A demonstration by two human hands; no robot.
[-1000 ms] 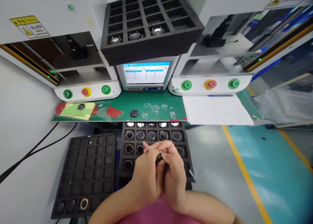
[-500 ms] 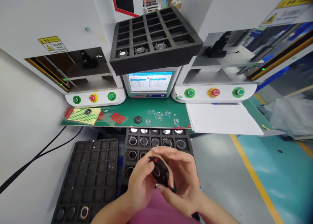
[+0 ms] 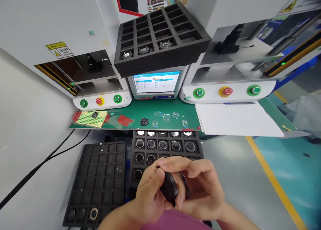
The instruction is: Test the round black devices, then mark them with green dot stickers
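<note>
- While the left hand grips a dark, round case, tilted nearly on edge with the thumb against it, the right hand curls round its other side.
- One right finger lies along the case; whether that hand also grips, I cannot tell.
- A dark part shows behind the right fingers, too hidden to identify.
- The case is between both hands, before the purple shirt and the near tray, whose cells hold round rings.
- Just beyond, on the green desk, lie a black disc, a red sheet, clear films, a dotted yellow sheet and white paper.
- Left of the near tray, another tray holds two dark discs and a gold ring in its nearest row.
</note>
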